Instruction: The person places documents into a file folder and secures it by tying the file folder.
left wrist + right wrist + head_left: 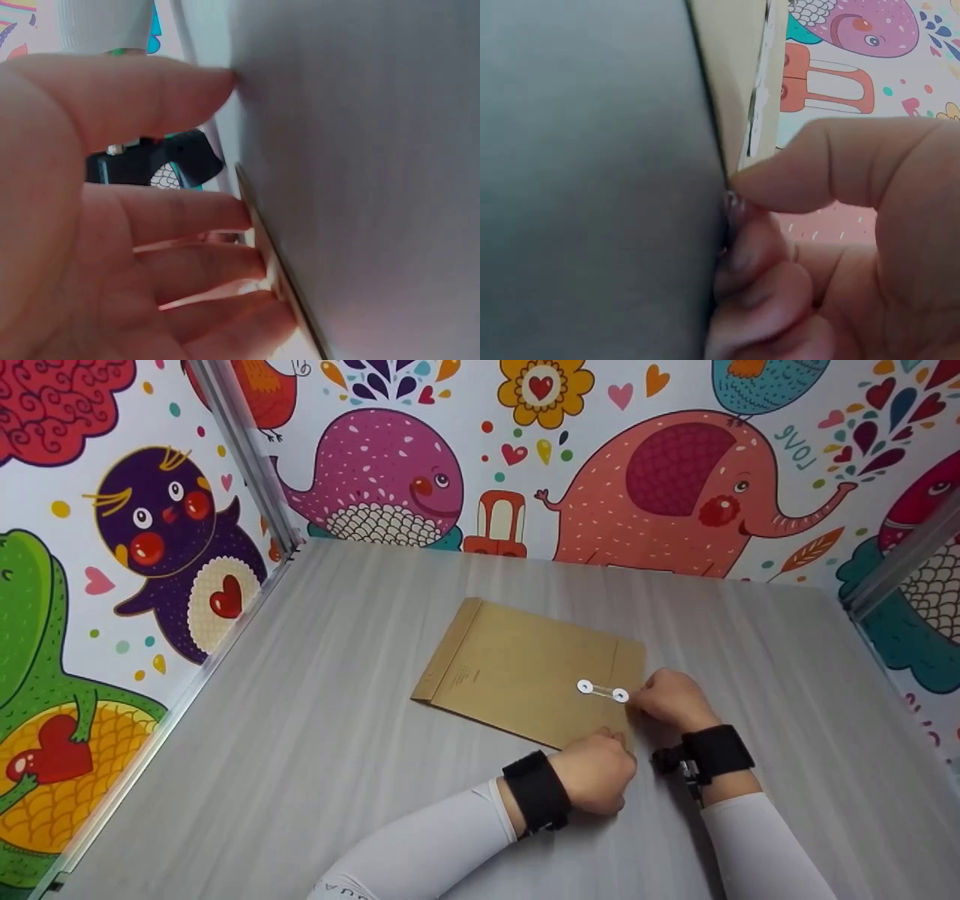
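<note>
A brown kraft paper envelope [525, 660] lies on the table, with two white round buttons [585, 686] joined by a string near its right end. My left hand [596, 769] is at its near right corner. Seen from the left wrist, the fingers [202, 270] reach fairly straight onto the envelope's face, while the thumb [165, 94] stands apart, its tip close to the tabletop. My right hand [675, 699] is at the right edge beside the outer button. In the right wrist view its thumb [810, 169] and curled index finger pinch the envelope's edge [731, 97].
The grey wood-grain table [300, 780] spreads around the envelope. Walls with cartoon animals [397, 472] enclose the back and sides, and metal posts [247, 457] rise at the corners. A black strap with a small camera [716, 754] circles each wrist.
</note>
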`<state>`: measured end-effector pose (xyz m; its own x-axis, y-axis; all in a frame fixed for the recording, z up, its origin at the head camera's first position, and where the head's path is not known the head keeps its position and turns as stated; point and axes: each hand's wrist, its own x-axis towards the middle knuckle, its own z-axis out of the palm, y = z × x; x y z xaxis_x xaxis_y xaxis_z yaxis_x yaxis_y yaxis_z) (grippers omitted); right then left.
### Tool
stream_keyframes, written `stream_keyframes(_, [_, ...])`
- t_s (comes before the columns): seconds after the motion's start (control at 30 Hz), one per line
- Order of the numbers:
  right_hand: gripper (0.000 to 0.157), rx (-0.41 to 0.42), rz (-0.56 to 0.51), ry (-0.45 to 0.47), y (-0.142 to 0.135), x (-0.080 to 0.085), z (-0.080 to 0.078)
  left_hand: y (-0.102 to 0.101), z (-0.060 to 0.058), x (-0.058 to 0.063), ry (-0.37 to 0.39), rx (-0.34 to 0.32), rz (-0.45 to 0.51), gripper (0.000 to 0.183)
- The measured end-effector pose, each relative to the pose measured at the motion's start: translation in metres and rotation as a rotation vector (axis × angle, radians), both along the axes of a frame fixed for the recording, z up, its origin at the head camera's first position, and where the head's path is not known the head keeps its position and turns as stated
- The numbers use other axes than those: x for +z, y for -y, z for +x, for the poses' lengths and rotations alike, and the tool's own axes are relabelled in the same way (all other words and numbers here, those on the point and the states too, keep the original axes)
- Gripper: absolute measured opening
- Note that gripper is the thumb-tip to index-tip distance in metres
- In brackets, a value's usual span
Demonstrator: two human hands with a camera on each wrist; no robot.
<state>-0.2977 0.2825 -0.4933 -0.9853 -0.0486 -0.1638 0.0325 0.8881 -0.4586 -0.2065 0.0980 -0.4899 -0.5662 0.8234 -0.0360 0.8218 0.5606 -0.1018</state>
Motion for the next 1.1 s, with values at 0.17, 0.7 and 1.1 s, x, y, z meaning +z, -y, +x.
stream_keyframes(0.17, [0.030,-0.029,0.030,-0.031,0.000,0.000,-0.003,-0.001,0.003,0.001,0.018,0.016,0.006,0.019])
stream_keyframes(0.7, [0.009,-0.048,-0.288,0.111,-0.017,0.004,-0.005,-0.003,0.003,0.003,0.091,0.029,0.012,0.017])
stream_keyframes(1.1, [0.020,-0.093,-0.273,-0.003,-0.011,0.011,-0.003,0.029,-0.045,0.021,0.189,0.033,0.260,0.019])
